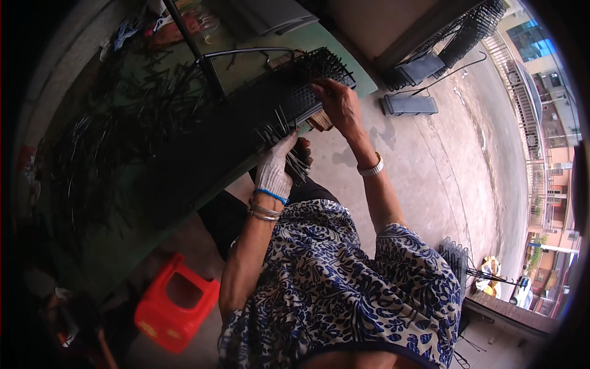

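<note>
My left hand [276, 165], in a white knitted glove, is closed around a bundle of thin dark rods [297, 167]. The rods stick out above and below the fist, close to the table edge. Ahead and slightly right, my bare right hand [341, 109] hovers at a dark perforated board [302, 98]. Its fingers are pinched together near the holes; whatever is between them is too small or hidden to make out. Many short dark rods [322, 66] stand upright in the board's far end. A brown wooden block [319, 120] shows beneath the board.
Loose dark rods [141, 117] lie heaped across the green table [364, 79] on the left. A black metal bar [212, 75] rises behind the board. A red plastic stool [153, 307] stands on the floor at lower left. Dark wire racks [410, 104] lie on the floor at right.
</note>
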Available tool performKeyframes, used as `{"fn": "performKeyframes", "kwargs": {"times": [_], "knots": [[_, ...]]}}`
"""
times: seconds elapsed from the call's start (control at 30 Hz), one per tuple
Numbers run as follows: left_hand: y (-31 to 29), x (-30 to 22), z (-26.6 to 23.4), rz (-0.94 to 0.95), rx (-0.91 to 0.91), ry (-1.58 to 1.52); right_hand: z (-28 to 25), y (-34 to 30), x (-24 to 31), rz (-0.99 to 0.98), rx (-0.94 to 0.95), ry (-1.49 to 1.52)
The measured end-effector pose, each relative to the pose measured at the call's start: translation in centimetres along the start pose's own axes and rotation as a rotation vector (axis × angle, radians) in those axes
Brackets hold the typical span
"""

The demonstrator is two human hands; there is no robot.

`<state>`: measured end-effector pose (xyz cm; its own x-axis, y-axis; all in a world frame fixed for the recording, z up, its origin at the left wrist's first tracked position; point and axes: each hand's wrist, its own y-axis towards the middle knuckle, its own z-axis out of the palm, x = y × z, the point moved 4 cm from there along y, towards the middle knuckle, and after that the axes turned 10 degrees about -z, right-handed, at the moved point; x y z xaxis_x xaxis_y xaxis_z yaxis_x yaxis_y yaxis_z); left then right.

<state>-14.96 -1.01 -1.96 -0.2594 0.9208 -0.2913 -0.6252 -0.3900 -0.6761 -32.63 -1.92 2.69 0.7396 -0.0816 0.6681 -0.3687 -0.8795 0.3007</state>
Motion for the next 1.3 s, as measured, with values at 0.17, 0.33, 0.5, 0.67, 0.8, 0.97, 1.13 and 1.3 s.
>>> {"fn": "performKeyframes", "kwargs": {"times": [0.17,0.33,0.5,0.67,0.8,0.97,1.13,1.3], "knots": [[0.1,-0.2,-0.1,0.015,-0.003,0.035,0.1,-2.3,3.8,-0.109,0.436,0.402],[1.2,0.0,-1.2,0.003,0.003,-0.055,-0.1,-0.5,3.0,-0.041,0.122,0.356],[1.5,0.2,-1.2,-0.008,-0.078,-0.096,1.0,2.7,2.8,-0.342,-0.353,0.039],[1.1,0.1,-1.1,-0.049,-0.025,-0.118,3.6,4.6,2.0,-0.423,-0.359,0.029],[0.9,-0.2,-0.7,-0.038,-0.026,-0.101,4.4,5.0,1.7,-0.431,-0.335,-0.032],[0.6,-0.6,-0.7,-0.022,-0.012,-0.065,5.3,5.2,2.3,-0.416,-0.180,-0.355],[0.7,-1.1,-1.8,-0.010,0.044,-0.038,3.8,4.4,4.0,-0.352,0.015,-0.092],[0.0,-1.4,-0.6,-0.017,0.016,0.027,1.7,0.9,5.8,0.098,0.619,0.354]]}}
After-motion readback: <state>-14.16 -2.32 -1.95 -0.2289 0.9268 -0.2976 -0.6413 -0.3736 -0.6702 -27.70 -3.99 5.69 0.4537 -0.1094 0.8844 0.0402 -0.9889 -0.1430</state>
